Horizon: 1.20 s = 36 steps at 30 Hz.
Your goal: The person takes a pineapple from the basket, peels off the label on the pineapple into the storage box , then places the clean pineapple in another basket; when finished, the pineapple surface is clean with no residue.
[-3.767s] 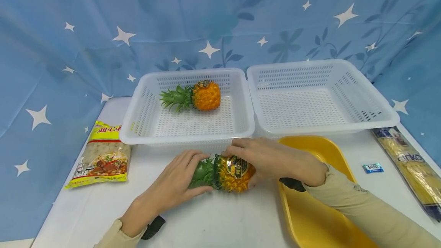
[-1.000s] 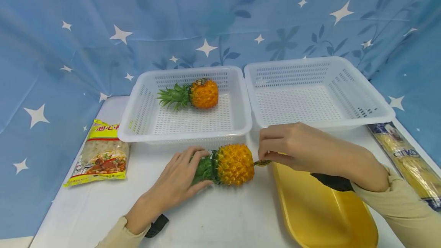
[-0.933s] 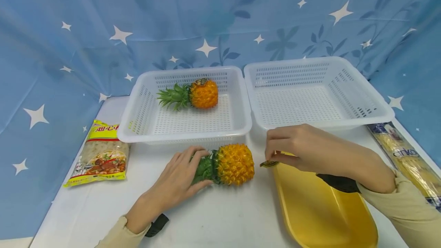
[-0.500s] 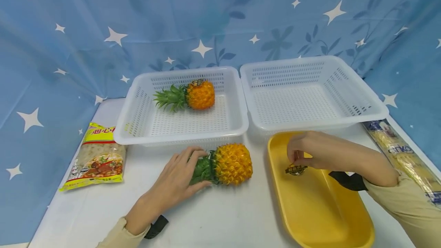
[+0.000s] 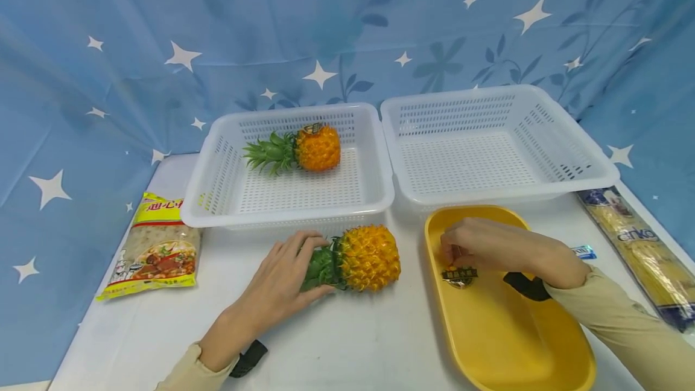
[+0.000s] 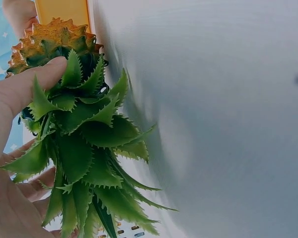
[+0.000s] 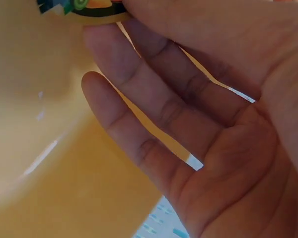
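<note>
My left hand (image 5: 274,282) grips the green leafy crown of a pineapple (image 5: 371,258) lying on its side on the white table. In the left wrist view its thumb presses at the base of the crown (image 6: 84,148), with the other fingers behind the leaves. Over the far end of a yellow tray (image 5: 505,336), my right hand (image 5: 483,246) pinches a small black and gold label (image 5: 458,276). The right wrist view shows the label (image 7: 89,12) at the thumb tip, partly cut off by the frame, with the other fingers extended. The pineapple's upper side bears no label.
A second pineapple (image 5: 317,149) with a label lies in the left white basket (image 5: 288,219). The right white basket (image 5: 499,193) stands beside it. A macaroni bag (image 5: 157,252) lies at left; at right are a spaghetti pack (image 5: 641,246) and a small blue packet (image 5: 584,252).
The label, earlier on the near pineapple, is off it. My right hand has carried it right, over the yellow tray, and lowered it slightly. My left hand keeps its grip on the crown.
</note>
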Each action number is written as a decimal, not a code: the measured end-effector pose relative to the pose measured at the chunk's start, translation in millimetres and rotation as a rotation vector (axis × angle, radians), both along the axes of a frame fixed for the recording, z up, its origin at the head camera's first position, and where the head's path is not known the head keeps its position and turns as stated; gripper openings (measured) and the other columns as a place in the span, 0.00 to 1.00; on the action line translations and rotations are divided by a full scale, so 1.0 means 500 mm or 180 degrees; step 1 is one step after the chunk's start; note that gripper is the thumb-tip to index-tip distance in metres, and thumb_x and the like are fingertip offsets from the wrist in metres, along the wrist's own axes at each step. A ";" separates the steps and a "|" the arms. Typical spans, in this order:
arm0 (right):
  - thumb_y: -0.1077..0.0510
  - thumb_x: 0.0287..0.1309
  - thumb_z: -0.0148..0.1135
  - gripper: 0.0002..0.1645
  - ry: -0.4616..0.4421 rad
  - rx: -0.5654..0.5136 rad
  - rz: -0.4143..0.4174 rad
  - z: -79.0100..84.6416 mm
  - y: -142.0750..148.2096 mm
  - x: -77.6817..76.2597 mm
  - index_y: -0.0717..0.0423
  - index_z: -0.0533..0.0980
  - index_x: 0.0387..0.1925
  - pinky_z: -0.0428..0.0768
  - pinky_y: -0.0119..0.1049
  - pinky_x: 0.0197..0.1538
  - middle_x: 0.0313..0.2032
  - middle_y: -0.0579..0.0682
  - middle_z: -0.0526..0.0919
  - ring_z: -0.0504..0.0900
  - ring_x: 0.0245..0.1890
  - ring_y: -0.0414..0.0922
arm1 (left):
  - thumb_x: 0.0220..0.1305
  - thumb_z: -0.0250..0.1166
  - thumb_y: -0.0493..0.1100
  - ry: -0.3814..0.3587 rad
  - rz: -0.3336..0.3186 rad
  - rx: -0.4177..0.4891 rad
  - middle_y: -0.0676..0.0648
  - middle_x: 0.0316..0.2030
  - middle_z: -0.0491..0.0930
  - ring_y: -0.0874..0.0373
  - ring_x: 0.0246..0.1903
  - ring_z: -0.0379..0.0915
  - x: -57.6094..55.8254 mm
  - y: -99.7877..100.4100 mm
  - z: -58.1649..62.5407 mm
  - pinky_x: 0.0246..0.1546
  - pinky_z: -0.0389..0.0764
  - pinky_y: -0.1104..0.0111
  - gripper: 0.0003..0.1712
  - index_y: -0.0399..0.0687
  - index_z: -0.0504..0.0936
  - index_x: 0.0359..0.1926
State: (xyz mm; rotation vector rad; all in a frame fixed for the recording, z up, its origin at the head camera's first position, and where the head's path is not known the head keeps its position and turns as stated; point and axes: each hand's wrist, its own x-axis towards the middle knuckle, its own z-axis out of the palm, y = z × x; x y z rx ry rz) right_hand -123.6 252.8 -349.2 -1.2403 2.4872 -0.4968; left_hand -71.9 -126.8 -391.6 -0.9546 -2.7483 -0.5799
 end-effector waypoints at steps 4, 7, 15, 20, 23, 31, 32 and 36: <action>0.73 0.52 0.75 0.18 0.0031 -0.0044 0.0033 -0.009 -0.001 -0.004 0.47 0.80 0.29 0.75 0.28 0.32 0.27 0.33 0.76 0.71 0.28 0.30 | 0.51 0.84 0.57 -0.0017 0.0013 -0.0013 0.43 0.60 0.75 0.48 0.55 0.77 0.001 0.000 0.002 0.49 0.79 0.52 0.44 0.44 0.76 0.63; 0.74 0.52 0.75 0.18 0.0085 -0.0138 0.0079 -0.015 -0.003 -0.006 0.48 0.79 0.28 0.74 0.27 0.32 0.26 0.33 0.75 0.70 0.27 0.30 | 0.51 0.84 0.57 -0.0030 0.0024 -0.0019 0.43 0.61 0.75 0.48 0.55 0.77 0.001 0.000 0.004 0.49 0.79 0.52 0.44 0.44 0.76 0.63; 0.74 0.52 0.74 0.19 0.0211 -0.0182 0.0066 -0.024 -0.010 -0.010 0.47 0.79 0.27 0.74 0.27 0.31 0.26 0.34 0.76 0.71 0.27 0.30 | 0.51 0.84 0.57 -0.0042 0.0043 -0.0016 0.42 0.61 0.75 0.48 0.55 0.77 0.001 0.000 0.006 0.50 0.78 0.52 0.44 0.44 0.76 0.63; 0.71 0.52 0.76 0.19 0.0356 0.0004 -0.0119 -0.027 -0.012 -0.006 0.44 0.81 0.26 0.74 0.28 0.31 0.26 0.31 0.76 0.71 0.27 0.29 | 0.51 0.84 0.57 -0.0026 0.0037 -0.0027 0.42 0.61 0.75 0.48 0.55 0.77 0.002 0.000 0.005 0.49 0.78 0.53 0.44 0.44 0.76 0.63; 0.69 0.52 0.77 0.18 0.0489 0.0075 -0.0195 -0.030 -0.013 -0.003 0.42 0.81 0.25 0.73 0.28 0.30 0.26 0.31 0.75 0.70 0.26 0.29 | 0.51 0.84 0.57 -0.0023 0.0015 -0.0039 0.42 0.61 0.75 0.48 0.55 0.77 0.001 0.001 0.005 0.48 0.78 0.53 0.44 0.44 0.76 0.63; 0.65 0.53 0.79 0.17 0.0467 -0.0111 -0.0080 -0.045 -0.016 0.000 0.47 0.77 0.30 0.74 0.29 0.32 0.28 0.36 0.72 0.70 0.28 0.32 | 0.53 0.83 0.57 -0.0092 0.0024 -0.0061 0.42 0.61 0.75 0.48 0.55 0.76 0.001 0.003 0.005 0.49 0.78 0.52 0.44 0.44 0.76 0.64; 0.64 0.53 0.79 0.17 0.0318 -0.0120 -0.0091 -0.045 -0.015 0.000 0.47 0.76 0.31 0.74 0.29 0.32 0.28 0.36 0.73 0.70 0.28 0.32 | 0.53 0.83 0.57 -0.0096 0.0028 -0.0062 0.42 0.61 0.75 0.48 0.55 0.76 0.000 0.002 0.005 0.49 0.78 0.52 0.44 0.43 0.76 0.64; 0.61 0.53 0.81 0.17 -0.0213 -0.0113 -0.0174 -0.050 -0.009 -0.002 0.48 0.75 0.31 0.71 0.29 0.31 0.27 0.36 0.70 0.67 0.26 0.30 | 0.53 0.83 0.57 -0.0113 0.0033 -0.0049 0.42 0.61 0.74 0.48 0.55 0.76 0.000 0.001 0.004 0.50 0.78 0.52 0.44 0.43 0.76 0.64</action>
